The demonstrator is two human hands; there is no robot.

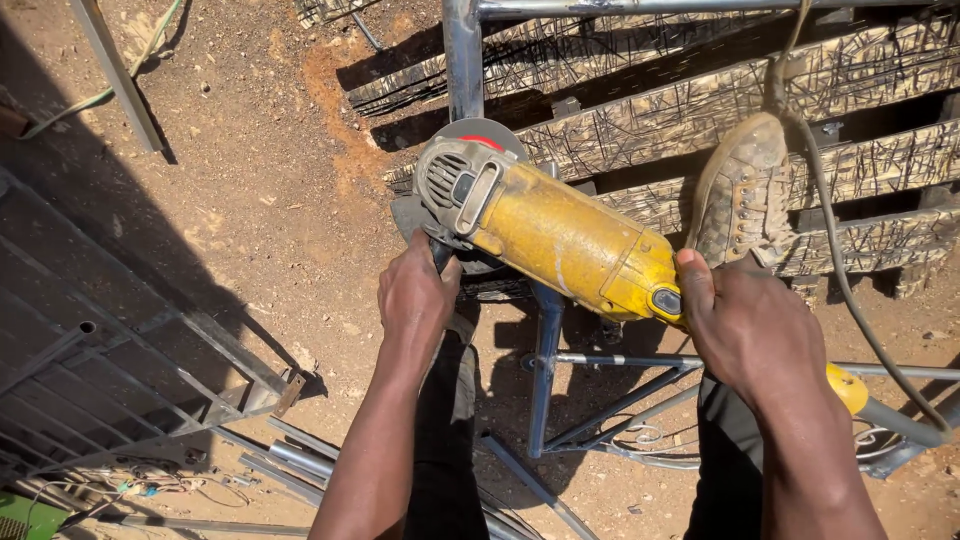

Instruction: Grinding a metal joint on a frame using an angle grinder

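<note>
Both hands clamp the yellow angle grinder [560, 240] — left hand [418, 300] on side handle, right hand [745, 325] on rear grip. Disc at steel tube [463, 60]; dusty shoe [740, 195] on scarred planks [700, 100] just beside; cable [850, 290] trailing right.

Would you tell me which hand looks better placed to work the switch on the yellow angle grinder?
Right, probably. The right hand grips the rear body of the angle grinder, its thumb beside the dark switch. The left hand holds the side handle near the disc guard.

Yellow angle grinder [560, 235], scuffed and dusty, held level and aslant, grey guard and disc against upright steel tube [463, 60].
</note>
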